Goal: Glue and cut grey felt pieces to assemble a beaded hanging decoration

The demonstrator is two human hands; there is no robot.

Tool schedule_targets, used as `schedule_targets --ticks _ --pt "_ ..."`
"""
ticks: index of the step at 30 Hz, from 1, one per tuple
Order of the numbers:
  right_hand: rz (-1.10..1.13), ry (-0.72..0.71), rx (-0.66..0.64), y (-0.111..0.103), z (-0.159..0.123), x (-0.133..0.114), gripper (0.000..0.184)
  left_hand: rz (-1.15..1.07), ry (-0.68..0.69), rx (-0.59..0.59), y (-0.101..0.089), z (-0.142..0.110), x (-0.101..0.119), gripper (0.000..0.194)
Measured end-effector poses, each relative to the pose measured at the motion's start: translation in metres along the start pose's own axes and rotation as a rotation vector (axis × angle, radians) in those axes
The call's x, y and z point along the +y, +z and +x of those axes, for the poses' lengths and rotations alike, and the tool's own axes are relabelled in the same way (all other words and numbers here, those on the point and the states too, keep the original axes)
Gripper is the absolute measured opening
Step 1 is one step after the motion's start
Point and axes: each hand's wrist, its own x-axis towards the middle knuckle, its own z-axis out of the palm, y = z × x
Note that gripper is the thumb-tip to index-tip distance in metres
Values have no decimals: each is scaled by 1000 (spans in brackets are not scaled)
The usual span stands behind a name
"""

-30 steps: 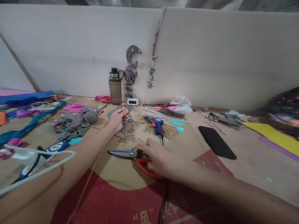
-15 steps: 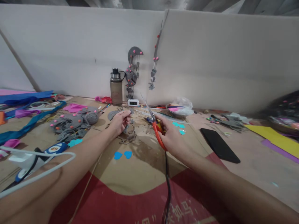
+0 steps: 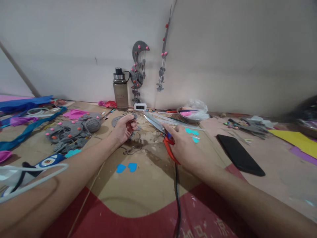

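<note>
My right hand (image 3: 182,142) is closed around the orange handles of a pair of scissors (image 3: 155,123), whose blades point forward and left. The fingers of my left hand (image 3: 125,129) pinch a small grey felt piece (image 3: 134,116). Grey yarn (image 3: 133,148) trails below that hand onto the cardboard. A grey felt crescent (image 3: 116,121) lies just behind my left hand. Two blue hearts (image 3: 126,168) rest on the cardboard nearer to me. Beyond my right hand are turquoise cut-outs (image 3: 192,132).
A bottle (image 3: 121,91) and a small clock (image 3: 140,106) stand at the wall. Grey felt hangings (image 3: 140,46) with pompoms hang there. To the left lie grey felt pieces (image 3: 65,130) and a glue gun (image 3: 49,161); to the right, a black phone (image 3: 239,154) and a bowl (image 3: 189,119).
The scissors have swung downward to the left, so the blades lie flatter and closer to my left hand. My left hand keeps its pinch. The view has shifted slightly.
</note>
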Motion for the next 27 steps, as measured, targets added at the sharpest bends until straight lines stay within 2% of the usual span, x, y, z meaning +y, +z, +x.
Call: schedule_targets --ticks 3,8,10,15,21,27 --pt "-163 -26 13 0 1 4 52 -10 -32 5 1 -2 -3 11" --pt "-351 -147 -24 -2 3 14 42 -16 -81 -21 2 -6 -8 12" --pt "-368 -182 -15 -2 3 15 42 -32 -107 -7 3 -8 -8 15" --pt "-372 -243 -34 -3 1 15 41 -54 -158 113 8 -10 -8 12" --pt "-384 -224 -25 0 0 19 41 -112 -199 87 12 -13 -10 15" --pt "-366 -244 -23 4 0 18 41 -145 -177 96 10 -13 -12 18"
